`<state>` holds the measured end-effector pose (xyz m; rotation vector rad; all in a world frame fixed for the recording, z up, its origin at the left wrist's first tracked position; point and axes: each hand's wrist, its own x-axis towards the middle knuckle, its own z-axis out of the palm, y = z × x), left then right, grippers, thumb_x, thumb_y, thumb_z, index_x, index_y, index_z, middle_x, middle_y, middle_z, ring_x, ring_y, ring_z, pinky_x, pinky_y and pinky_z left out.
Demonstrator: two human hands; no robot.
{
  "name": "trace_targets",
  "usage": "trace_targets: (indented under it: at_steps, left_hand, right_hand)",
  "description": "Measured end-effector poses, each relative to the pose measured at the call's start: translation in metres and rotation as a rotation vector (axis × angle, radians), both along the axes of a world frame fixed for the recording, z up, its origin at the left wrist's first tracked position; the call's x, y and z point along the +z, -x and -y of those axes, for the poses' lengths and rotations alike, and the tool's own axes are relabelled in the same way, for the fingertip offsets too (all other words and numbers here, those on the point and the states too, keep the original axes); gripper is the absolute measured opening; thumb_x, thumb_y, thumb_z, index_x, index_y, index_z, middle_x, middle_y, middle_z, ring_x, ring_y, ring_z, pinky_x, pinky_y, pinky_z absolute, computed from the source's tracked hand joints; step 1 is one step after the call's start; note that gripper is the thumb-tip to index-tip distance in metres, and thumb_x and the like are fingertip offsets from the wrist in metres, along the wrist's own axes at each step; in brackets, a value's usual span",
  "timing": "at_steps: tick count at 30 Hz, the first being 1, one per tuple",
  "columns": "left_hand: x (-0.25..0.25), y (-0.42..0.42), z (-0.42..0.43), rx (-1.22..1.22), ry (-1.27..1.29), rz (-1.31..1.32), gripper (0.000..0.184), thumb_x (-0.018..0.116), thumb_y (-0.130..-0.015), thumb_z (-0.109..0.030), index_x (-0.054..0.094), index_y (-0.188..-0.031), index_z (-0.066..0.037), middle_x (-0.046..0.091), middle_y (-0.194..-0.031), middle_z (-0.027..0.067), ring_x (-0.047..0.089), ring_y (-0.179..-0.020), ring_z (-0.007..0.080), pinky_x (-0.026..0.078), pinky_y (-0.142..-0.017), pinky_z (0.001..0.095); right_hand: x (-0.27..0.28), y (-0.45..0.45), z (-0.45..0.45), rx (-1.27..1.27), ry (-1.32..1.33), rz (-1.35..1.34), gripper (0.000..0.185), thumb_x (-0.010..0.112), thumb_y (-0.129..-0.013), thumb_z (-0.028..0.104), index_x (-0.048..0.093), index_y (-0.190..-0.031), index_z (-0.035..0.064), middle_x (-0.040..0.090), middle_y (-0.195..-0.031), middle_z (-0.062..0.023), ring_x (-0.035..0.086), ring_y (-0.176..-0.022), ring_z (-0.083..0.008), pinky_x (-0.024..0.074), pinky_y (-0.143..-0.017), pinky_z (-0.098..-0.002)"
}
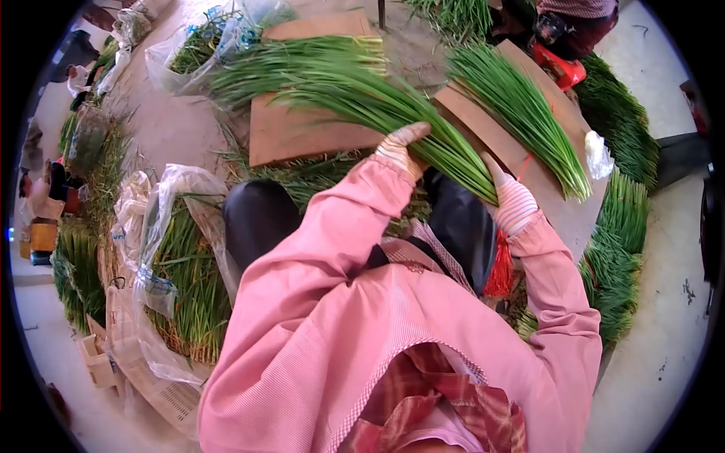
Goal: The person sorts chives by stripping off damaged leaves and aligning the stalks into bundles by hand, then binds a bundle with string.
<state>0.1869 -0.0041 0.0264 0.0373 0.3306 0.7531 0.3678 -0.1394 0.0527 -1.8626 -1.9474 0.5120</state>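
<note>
Across the middle hangs a bundle of long green stalks (377,102), its leafy tips fanning to the upper left. My left hand (405,149), in a striped glove, is wrapped round the bundle near its middle. The pale stalk ends lie against my right hand (512,196), also gloved, whose fingers are pressed to them. Behind the bundle, more green stalks (302,60) lie on a brown board (294,136). To the right, another bundle (521,113) rests on a second brown board (472,113). Red strings (500,264) hang below my right hand.
An open plastic bag (192,279) of stalks stands at the left, another bag (181,60) at the upper left. Stacked green bundles (615,249) line the right side. A co-worker (578,19) sits at the upper right near a red object (559,68). A crate (98,362) is lower left.
</note>
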Motion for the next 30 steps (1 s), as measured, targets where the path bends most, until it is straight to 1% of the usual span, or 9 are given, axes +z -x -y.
trace_targets:
  at_steps: [2, 6, 10, 12, 18, 20, 24, 27, 30]
  left_hand:
    - [0.002, 0.006, 0.002, 0.045, -0.043, 0.028, 0.025, 0.058, -0.071, -0.007, 0.053, -0.095, -0.002, 0.058, -0.092, 0.0135, 0.056, -0.084, 0.0313, 0.047, -0.075, 0.0486]
    - [-0.010, 0.018, -0.021, 0.089, -0.042, -0.073, 0.023, 0.057, -0.076, -0.017, 0.055, -0.094, -0.003, 0.059, -0.092, 0.0139, 0.056, -0.082, 0.0317, 0.045, -0.075, 0.0498]
    - [-0.015, 0.014, -0.019, 0.099, 0.082, -0.425, 0.025, 0.050, -0.080, -0.023, 0.054, -0.097, -0.005, 0.058, -0.095, 0.0113, 0.055, -0.082, 0.0309, 0.042, -0.080, 0.0474]
    - [-0.013, 0.005, -0.018, 0.064, 0.076, -0.496, 0.027, 0.046, -0.082, -0.025, 0.053, -0.101, -0.007, 0.056, -0.101, 0.0100, 0.052, -0.090, 0.0295, 0.037, -0.087, 0.0461]
    - [0.007, -0.040, -0.067, 0.126, -0.193, -0.326, 0.030, 0.044, -0.082, -0.022, 0.052, -0.105, -0.005, 0.055, -0.105, 0.0100, 0.050, -0.097, 0.0269, 0.037, -0.089, 0.0434]
    - [0.064, -0.069, -0.088, 0.213, -0.452, -0.441, 0.024, 0.051, -0.079, -0.021, 0.057, -0.097, -0.007, 0.058, -0.097, 0.0089, 0.054, -0.088, 0.0248, 0.040, -0.085, 0.0400]
    - [0.121, -0.106, -0.202, 0.418, -0.409, -0.393, 0.024, 0.049, -0.080, -0.027, 0.057, -0.088, -0.006, 0.060, -0.088, 0.0101, 0.057, -0.080, 0.0247, 0.045, -0.077, 0.0383]
    - [0.132, -0.096, -0.203, 0.533, -0.579, -0.786, 0.035, 0.055, -0.078, -0.022, 0.047, -0.107, -0.005, 0.051, -0.103, 0.0109, 0.051, -0.089, 0.0252, 0.045, -0.074, 0.0388]
    - [0.099, -0.087, -0.185, 0.505, -0.765, -1.220, 0.047, 0.061, -0.073, -0.017, 0.041, -0.113, -0.004, 0.047, -0.110, 0.0095, 0.048, -0.094, 0.0233, 0.046, -0.074, 0.0347]
  right_hand:
    - [-0.006, -0.016, 0.029, 0.039, -0.029, -0.132, 0.069, 0.061, -0.064, 0.006, 0.028, -0.124, 0.0100, 0.054, -0.093, -0.0210, 0.052, -0.086, -0.0365, 0.0429, -0.073, -0.0385]
    - [-0.003, -0.026, 0.092, -0.108, 0.118, 0.250, 0.059, 0.057, -0.068, 0.002, 0.034, -0.122, 0.0103, 0.056, -0.096, -0.0138, 0.055, -0.085, -0.0284, 0.0444, -0.072, -0.0321]
    - [-0.017, -0.019, 0.123, -0.149, 0.174, -0.202, 0.047, 0.054, -0.074, 0.009, 0.039, -0.119, 0.0122, 0.058, -0.090, -0.0094, 0.058, -0.076, -0.0187, 0.0466, -0.064, -0.0266]
    - [0.009, -0.011, 0.128, -0.196, 0.323, 0.208, 0.057, 0.059, -0.070, 0.013, 0.034, -0.120, 0.0117, 0.056, -0.092, -0.0161, 0.057, -0.077, -0.0277, 0.0460, -0.066, -0.0334]
    - [0.001, -0.063, 0.110, -0.254, 0.030, 0.256, 0.060, 0.062, -0.066, 0.019, 0.032, -0.117, 0.0105, 0.055, -0.085, -0.0174, 0.055, -0.074, -0.0348, 0.0446, -0.063, -0.0390]
    - [0.031, -0.097, 0.094, -0.329, 0.016, 0.307, 0.056, 0.061, -0.067, 0.016, 0.034, -0.115, 0.0106, 0.055, -0.084, -0.0173, 0.054, -0.078, -0.0351, 0.0445, -0.065, -0.0387]
    - [0.063, -0.188, 0.054, -0.420, -0.053, 0.215, 0.053, 0.062, -0.069, 0.017, 0.036, -0.114, 0.0077, 0.056, -0.089, -0.0177, 0.054, -0.085, -0.0341, 0.0444, -0.069, -0.0377]
    - [0.067, -0.230, 0.035, -0.405, -0.042, 0.439, 0.063, 0.067, -0.067, 0.026, 0.035, -0.117, 0.0041, 0.055, -0.097, -0.0188, 0.052, -0.092, -0.0339, 0.0421, -0.076, -0.0361]
    - [0.042, -0.255, 0.027, -0.411, 0.217, 0.271, 0.071, 0.073, -0.061, 0.028, 0.036, -0.117, 0.0025, 0.055, -0.096, -0.0216, 0.051, -0.093, -0.0342, 0.0396, -0.080, -0.0365]
